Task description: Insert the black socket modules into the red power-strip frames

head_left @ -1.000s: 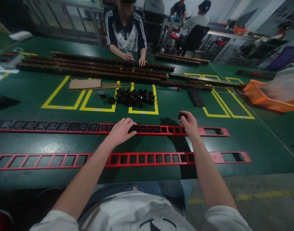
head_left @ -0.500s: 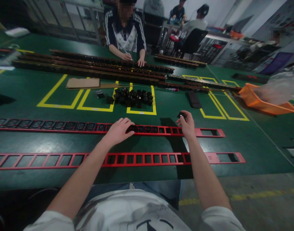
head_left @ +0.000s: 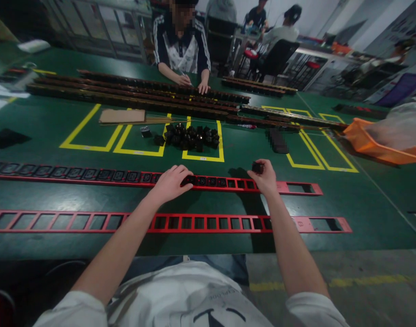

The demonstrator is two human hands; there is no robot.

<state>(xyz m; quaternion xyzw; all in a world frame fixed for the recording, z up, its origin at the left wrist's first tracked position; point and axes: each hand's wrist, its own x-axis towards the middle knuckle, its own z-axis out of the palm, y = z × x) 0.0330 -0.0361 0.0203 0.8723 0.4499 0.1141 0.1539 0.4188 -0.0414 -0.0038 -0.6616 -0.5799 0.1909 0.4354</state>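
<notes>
A long red slotted strip lies across the green table, many of its openings filled with black power-socket modules. My left hand is closed over this strip, with fingers at its far side and thumb at its near side; dark modules show between them. Just above the strip's right part, my right hand pinches a loose black socket module. Nearer to me lies a second red strip whose visible openings hold nothing. Beyond my hands is a pile of loose black modules.
Long dark rails run across the table's far half, where another person's hands work. Cardboard lies to the left of the pile. A blurred dark object and an orange bin are on the right.
The module in my right hand has turned slightly and come a little lower toward the strip. My left hand stays on the strip. The whole view has shifted slightly.
</notes>
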